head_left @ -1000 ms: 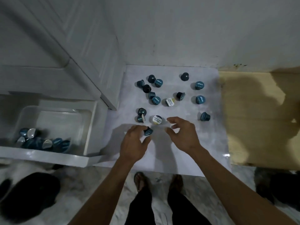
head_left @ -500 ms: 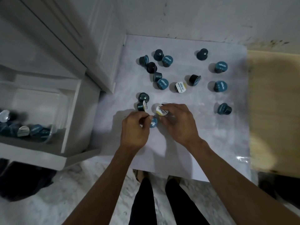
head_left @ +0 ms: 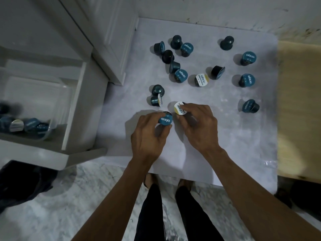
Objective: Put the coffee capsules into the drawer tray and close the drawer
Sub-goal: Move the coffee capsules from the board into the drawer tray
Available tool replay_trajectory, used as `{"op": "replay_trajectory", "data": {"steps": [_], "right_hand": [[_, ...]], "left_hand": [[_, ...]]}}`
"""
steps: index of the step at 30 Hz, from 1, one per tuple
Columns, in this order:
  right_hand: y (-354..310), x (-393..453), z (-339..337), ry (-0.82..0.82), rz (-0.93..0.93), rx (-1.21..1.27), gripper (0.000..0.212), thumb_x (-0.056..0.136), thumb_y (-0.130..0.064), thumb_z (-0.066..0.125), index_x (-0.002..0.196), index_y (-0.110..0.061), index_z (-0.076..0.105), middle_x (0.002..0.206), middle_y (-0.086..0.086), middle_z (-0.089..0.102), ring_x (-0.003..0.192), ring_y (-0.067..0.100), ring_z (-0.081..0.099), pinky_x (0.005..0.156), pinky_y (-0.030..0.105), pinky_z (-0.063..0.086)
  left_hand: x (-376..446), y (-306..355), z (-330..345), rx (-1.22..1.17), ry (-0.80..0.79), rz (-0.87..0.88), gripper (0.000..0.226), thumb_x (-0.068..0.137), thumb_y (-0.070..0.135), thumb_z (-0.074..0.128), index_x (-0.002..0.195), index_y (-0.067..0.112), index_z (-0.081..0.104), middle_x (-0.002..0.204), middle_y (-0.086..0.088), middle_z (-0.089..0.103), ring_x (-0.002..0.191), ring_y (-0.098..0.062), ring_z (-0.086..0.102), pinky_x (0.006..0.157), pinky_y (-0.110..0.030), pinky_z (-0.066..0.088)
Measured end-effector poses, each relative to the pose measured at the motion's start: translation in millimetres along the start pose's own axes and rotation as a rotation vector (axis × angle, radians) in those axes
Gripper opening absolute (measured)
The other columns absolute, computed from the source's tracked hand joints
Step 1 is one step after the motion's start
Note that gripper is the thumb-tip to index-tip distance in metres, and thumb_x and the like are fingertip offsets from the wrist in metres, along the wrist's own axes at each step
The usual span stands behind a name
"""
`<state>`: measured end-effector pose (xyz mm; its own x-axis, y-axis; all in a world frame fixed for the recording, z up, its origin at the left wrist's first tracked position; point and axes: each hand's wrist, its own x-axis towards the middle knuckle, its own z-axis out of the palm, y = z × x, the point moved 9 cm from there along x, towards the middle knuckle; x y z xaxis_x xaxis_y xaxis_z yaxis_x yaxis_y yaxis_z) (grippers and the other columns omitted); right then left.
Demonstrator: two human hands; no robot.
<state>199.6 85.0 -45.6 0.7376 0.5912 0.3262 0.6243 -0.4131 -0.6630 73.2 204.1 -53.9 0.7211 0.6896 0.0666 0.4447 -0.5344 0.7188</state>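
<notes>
My left hand (head_left: 147,136) grips a teal-lidded capsule (head_left: 165,119) on the white sheet (head_left: 234,145). Right beside it, my right hand (head_left: 198,126) pinches a capsule with a white and yellow lid (head_left: 178,107). Several more dark teal capsules lie scattered farther back on the sheet, among them one with a white lid (head_left: 201,80) and a pair (head_left: 156,97) just left of my hands. At the left, the open white drawer (head_left: 73,108) holds a clear tray (head_left: 52,125) with several capsules (head_left: 32,125) in it.
A white cabinet (head_left: 107,40) stands behind the drawer, its corner reaching onto the sheet. A tan board (head_left: 298,110) borders the sheet on the right. My legs and feet (head_left: 170,211) stand on marble floor. A dark bundle (head_left: 22,181) lies at the lower left.
The view shifted right, so the drawer slid toward the left edge. My left hand closed on the teal-lidded capsule and my right hand reached in and took the white and yellow one.
</notes>
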Motion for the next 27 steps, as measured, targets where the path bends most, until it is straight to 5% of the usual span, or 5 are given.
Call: {"op": "replay_trajectory", "data": {"steps": [4,11,14,19,27], "right_hand": [[5,-3,-3,-0.008,0.053,0.032,0.029,0.08,-0.022,0.08,0.104,-0.008,0.073,0.104,0.008,0.074,0.098,0.014,0.06,0.095,0.008,0.037],[-5,-12,-26,0.004,0.121,0.085,0.025,0.081,-0.019,0.079,0.104,-0.011,0.074,0.105,0.004,0.074,0.098,0.025,0.066,0.084,0.034,0.054],[-23,-10,-45,0.026,0.131,0.121,0.023,0.08,-0.021,0.08,0.102,-0.015,0.074,0.103,-0.001,0.073,0.095,0.019,0.066,0.083,0.027,0.053],[-79,7,-77,0.086,0.157,0.205,0.026,0.077,-0.026,0.082,0.1,-0.02,0.074,0.095,-0.01,0.069,0.086,0.003,0.06,0.076,0.007,0.044],[-232,40,-47,-0.003,0.064,0.353,0.025,0.077,-0.028,0.081,0.101,-0.025,0.073,0.094,-0.011,0.071,0.086,0.007,0.065,0.074,0.026,0.053]], "left_hand": [[-2,2,0,0.019,0.051,0.017,0.026,0.088,0.032,0.068,0.112,0.021,0.067,0.11,0.003,0.07,0.102,-0.019,0.063,0.078,-0.04,0.057],[-8,15,-15,-0.081,0.096,0.026,0.027,0.083,0.023,0.073,0.108,0.013,0.07,0.102,-0.001,0.071,0.087,-0.015,0.063,0.073,-0.034,0.056],[-14,34,-41,-0.119,0.13,0.034,0.028,0.08,0.021,0.076,0.107,0.018,0.069,0.097,0.003,0.068,0.078,-0.007,0.058,0.064,-0.024,0.05],[-20,72,-118,-0.162,0.209,0.096,0.026,0.079,0.02,0.078,0.104,0.021,0.07,0.089,0.027,0.054,0.067,0.004,0.05,0.06,-0.005,0.031],[-5,29,-294,-0.071,0.311,0.169,0.029,0.078,0.021,0.081,0.103,0.025,0.069,0.088,0.023,0.059,0.073,0.001,0.056,0.059,-0.008,0.038]]}}
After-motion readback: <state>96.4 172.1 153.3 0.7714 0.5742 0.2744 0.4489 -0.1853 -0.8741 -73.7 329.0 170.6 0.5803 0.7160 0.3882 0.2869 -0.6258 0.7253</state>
